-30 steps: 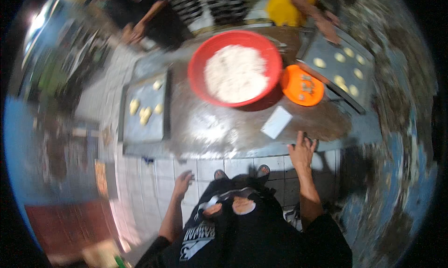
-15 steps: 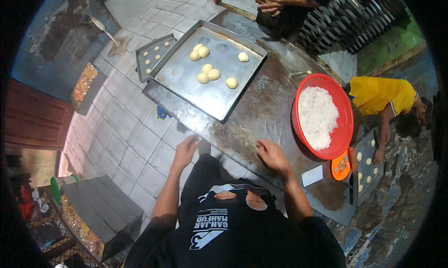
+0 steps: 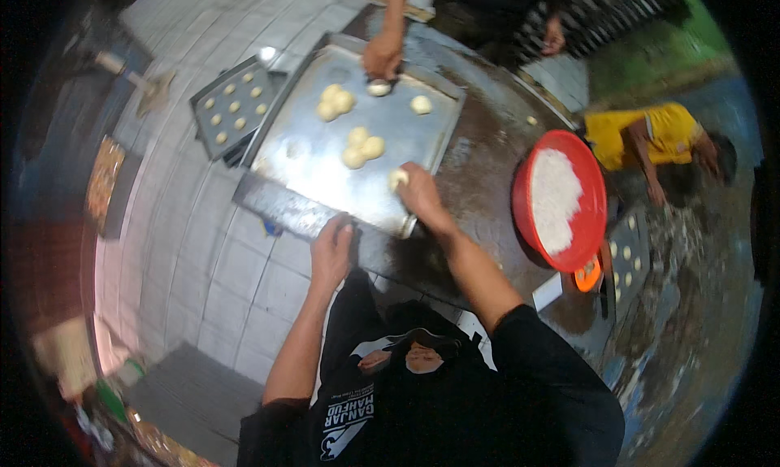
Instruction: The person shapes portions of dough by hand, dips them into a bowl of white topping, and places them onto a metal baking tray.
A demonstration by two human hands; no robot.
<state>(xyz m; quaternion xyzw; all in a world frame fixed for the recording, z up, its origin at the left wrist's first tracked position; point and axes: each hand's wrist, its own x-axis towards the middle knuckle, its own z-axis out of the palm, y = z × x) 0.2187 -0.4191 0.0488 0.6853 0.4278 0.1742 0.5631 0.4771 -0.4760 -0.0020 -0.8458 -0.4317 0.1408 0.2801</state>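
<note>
A large square metal baking tray [image 3: 296,182] lies on the table, holding pale dough balls. At its near right side my right hand [image 3: 421,194] is closed on a dough ball [image 3: 397,179]. My left hand [image 3: 330,251] rests by the table's near edge, close to the tray's near side, fingers loosely out and holding nothing. One cluster of dough balls [image 3: 335,103] lies toward the back of the tray and another cluster [image 3: 362,148] nearer me. A single dough ball [image 3: 421,104] sits at the right. Across the tray, a co-worker's hand [image 3: 383,56] is at another dough ball [image 3: 379,87].
To the right stands a red basin [image 3: 600,211] of white flour-like stuff, beside an orange dish [image 3: 587,275] and a white card [image 3: 547,291]. A person in yellow [image 3: 646,138] sits beyond, near a tray of dough [image 3: 634,243]. Another dough tray [image 3: 218,125] is left of the table.
My right hand has moved forward from the table onto the tray and closed on a dough ball. A co-worker's hand has reached in from the far side. My view has shifted slightly.
</note>
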